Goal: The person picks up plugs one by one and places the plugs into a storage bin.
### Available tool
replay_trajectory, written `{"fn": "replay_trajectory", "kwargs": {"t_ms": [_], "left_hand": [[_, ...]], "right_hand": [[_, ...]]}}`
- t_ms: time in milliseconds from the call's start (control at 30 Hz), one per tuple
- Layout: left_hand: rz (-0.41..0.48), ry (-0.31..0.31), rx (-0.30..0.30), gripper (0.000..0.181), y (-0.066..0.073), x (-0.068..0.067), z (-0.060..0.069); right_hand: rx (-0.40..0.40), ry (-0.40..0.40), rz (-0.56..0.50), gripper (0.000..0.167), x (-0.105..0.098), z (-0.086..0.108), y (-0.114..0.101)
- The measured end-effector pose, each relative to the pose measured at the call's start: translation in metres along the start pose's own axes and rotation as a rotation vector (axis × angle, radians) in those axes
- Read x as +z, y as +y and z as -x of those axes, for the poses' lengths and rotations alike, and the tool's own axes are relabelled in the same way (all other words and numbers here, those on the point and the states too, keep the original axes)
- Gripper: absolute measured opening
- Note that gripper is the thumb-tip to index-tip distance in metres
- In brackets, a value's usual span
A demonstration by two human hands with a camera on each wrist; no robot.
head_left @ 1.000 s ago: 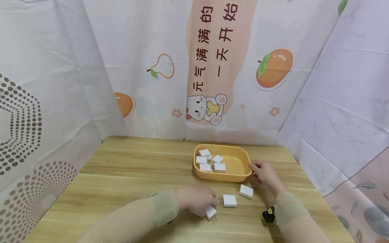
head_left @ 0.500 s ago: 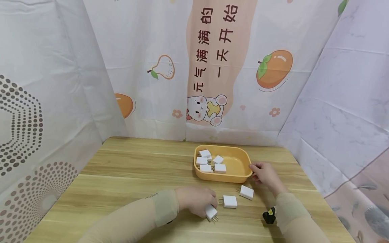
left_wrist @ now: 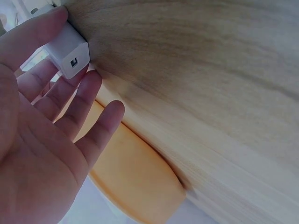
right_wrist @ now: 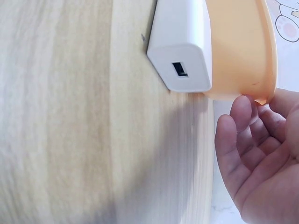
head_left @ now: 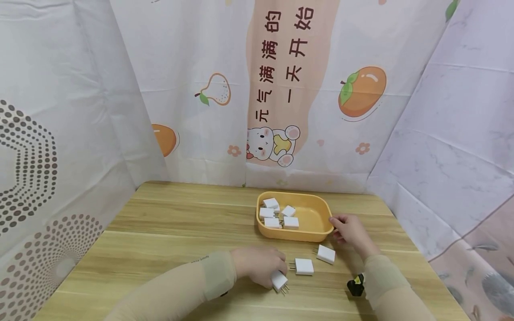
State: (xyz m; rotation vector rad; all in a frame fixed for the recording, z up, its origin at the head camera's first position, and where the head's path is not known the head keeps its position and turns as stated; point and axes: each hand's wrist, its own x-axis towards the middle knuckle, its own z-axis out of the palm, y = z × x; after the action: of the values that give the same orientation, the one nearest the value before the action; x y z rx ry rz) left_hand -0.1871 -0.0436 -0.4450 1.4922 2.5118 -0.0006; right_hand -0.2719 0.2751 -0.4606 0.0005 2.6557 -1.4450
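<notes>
My left hand [head_left: 259, 266] pinches a white USB wall charger [head_left: 279, 281] at the front middle of the table. The left wrist view shows thumb and fingers on either side of that charger [left_wrist: 70, 49], its USB port facing the camera. Its metal prongs point toward the front right in the head view. At the right end of an orange-yellow plastic basket [head_left: 309, 236], my right hand [head_left: 351, 232] holds the rim between thumb and fingers. Several white chargers [head_left: 291, 223] lie in the basket's left half.
Two more chargers lie on the wooden table: one charger [head_left: 304, 266] right of my left hand, another charger [head_left: 326, 254] just before the basket. A small black object with a yellow mark [head_left: 355, 285] is beside the right sleeve. Printed curtains [head_left: 192, 133] enclose the table.
</notes>
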Motion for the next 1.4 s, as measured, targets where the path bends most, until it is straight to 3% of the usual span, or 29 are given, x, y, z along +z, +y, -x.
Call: {"fn": "replay_trajectory", "kwargs": {"t_ms": [300,600,1100,1400], "left_hand": [[-0.041,0.002,0.009,0.031,0.001,-0.001,0.0],[-0.09,0.021,0.06,0.029,-0.001,0.0,-0.002],[-0.069,0.14,0.079,0.034,-0.006,-0.01,0.0],[-0.063,0.233,0.052,0.039,-0.005,-0.032,0.01]], "right_hand": [[-0.008,0.008,0.013,0.038,0.001,-0.001,0.001],[0.007,0.007,0.0,0.037,0.002,0.0,0.0],[0.007,0.0,0.002,0.037,0.001,-0.001,0.0],[0.014,-0.006,-0.004,0.039,0.0,0.0,0.0]]}}
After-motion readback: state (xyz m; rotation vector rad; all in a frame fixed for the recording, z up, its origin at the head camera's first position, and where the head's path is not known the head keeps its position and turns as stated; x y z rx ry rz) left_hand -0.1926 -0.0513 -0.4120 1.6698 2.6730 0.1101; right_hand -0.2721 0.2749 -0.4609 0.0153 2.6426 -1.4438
